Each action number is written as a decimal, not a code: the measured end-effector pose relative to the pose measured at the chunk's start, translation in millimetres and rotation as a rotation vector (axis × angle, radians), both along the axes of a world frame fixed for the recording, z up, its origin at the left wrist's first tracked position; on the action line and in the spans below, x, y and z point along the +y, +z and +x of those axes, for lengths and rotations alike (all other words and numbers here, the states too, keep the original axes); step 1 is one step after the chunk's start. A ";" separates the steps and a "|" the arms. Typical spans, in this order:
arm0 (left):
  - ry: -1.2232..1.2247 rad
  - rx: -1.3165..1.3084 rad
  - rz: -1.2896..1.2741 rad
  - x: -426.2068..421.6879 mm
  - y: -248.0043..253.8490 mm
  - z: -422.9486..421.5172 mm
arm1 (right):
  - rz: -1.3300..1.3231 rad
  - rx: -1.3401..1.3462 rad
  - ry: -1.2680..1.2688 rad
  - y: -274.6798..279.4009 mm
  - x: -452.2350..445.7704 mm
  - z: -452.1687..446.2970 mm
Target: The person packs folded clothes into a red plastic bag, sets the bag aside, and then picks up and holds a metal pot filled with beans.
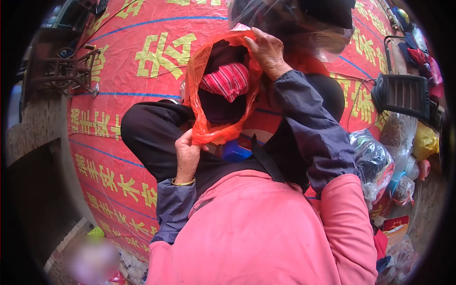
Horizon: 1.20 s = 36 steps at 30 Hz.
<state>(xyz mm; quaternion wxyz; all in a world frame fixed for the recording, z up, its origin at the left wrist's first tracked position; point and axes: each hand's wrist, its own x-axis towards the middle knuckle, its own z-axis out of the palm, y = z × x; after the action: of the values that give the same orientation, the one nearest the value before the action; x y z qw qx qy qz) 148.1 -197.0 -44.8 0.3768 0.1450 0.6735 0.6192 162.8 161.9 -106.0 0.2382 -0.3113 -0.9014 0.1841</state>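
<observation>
Between my crossed legs is a red plastic bag [192, 90] with its mouth spread wide. Inside it lie dark cloth [223, 108] and a red striped cloth [227, 80]. My left hand [188, 154] grips the near rim of the bag, its fingers closed on the plastic. At the far right rim, my right hand [268, 52] pinches the bag's edge between thumb and fingers. Just below the bag, a small blue object [235, 151] shows partly; its kind is unclear.
A large clear plastic bag [304, 33] of dark contents sits ahead. On the right are a black slatted panel [405, 95], clear bags [373, 164] and a yellow bag [426, 141]. A dark metal frame [61, 71] stands left on the red printed sheet [114, 156].
</observation>
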 end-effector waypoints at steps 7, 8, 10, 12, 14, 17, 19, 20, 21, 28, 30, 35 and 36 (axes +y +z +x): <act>0.014 -0.002 -0.013 4.2 3.6 0.8 | -0.253 -0.372 0.191 -32.4 -24.3 21.9; 0.005 0.003 -0.011 4.3 4.2 0.4 | -0.254 -0.372 0.193 -32.1 -28.5 20.6; -0.006 0.008 -0.011 3.1 3.9 0.3 | -0.233 -0.288 0.177 -29.8 -34.3 18.8; -0.007 0.003 0.015 2.3 1.8 0.5 | -0.266 -0.246 0.143 -25.6 -32.8 17.9; -0.006 0.005 0.009 2.3 2.3 0.8 | -0.299 -0.202 0.110 -21.9 -31.6 17.2; -0.002 0.009 -0.004 2.4 2.4 0.4 | -0.361 -0.224 0.071 -24.7 -27.7 15.9; 0.000 0.008 -0.012 1.4 1.4 0.4 | -0.482 -0.264 0.070 -32.5 -28.1 16.2; -0.006 0.010 0.005 1.0 0.4 0.2 | -0.482 -0.265 0.070 -36.5 -28.0 15.3; -0.012 0.012 0.022 0.7 -0.6 -0.1 | -0.580 -0.238 0.067 -37.7 -28.4 13.7; -0.020 0.008 0.018 0.1 -2.5 -0.9 | -1.163 -0.037 -0.045 -30.7 -24.2 6.1; -0.019 0.009 0.004 0.1 -3.1 -1.1 | -1.170 -0.063 -0.045 -25.5 -23.7 8.0; -0.011 0.006 -0.005 1.5 -1.6 -0.7 | -1.326 0.062 -0.032 -36.8 -27.1 2.3; -0.013 0.006 -0.006 1.7 -1.7 -0.7 | -1.303 0.093 -0.049 -33.0 -29.1 1.5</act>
<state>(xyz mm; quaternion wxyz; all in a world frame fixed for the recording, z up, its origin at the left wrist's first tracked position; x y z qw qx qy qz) 147.4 -195.2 -46.5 0.3789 0.1501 0.6756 0.6144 164.3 132.8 -139.0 0.0435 -0.4043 -0.5865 0.7005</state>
